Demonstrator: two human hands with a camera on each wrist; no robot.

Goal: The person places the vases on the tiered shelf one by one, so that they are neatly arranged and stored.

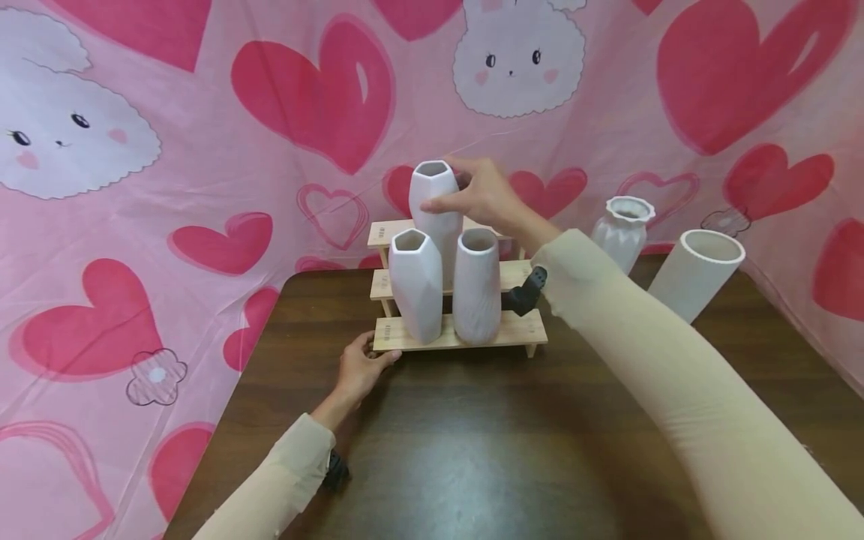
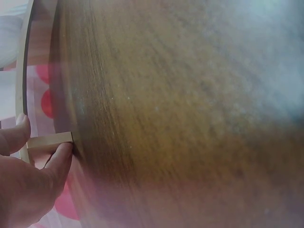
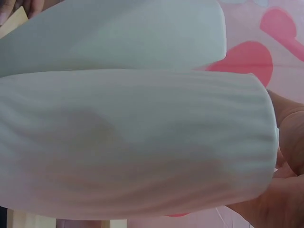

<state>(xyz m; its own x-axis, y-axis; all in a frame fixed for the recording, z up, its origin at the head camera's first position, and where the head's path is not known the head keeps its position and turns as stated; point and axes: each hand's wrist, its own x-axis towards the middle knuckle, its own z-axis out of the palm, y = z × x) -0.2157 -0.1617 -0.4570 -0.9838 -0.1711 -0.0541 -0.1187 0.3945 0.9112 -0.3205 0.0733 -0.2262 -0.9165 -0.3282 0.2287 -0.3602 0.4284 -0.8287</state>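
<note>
My right hand [image 1: 482,195] grips a tall white faceted vase [image 1: 432,202] near its rim, thumb in front. That vase stands upright behind two others; its base is hidden, so I cannot tell whether it touches a step. At the left end of the wooden three-step display stand [image 1: 520,330], my left hand [image 1: 361,369] holds the lowest step, its fingers at the support leg [image 2: 50,141] in the left wrist view. A faceted white vase [image 1: 416,292] and a rippled white vase [image 1: 477,292] stand side by side on the lowest step. The rippled vase [image 3: 137,147] fills the right wrist view.
Right of the stand on the dark wooden table [image 1: 445,450] are a white vase with a scalloped rim [image 1: 622,232] and a plain white cylindrical vase [image 1: 698,274], both partly behind my right sleeve. A pink heart-patterned cloth [image 1: 324,97] hangs behind.
</note>
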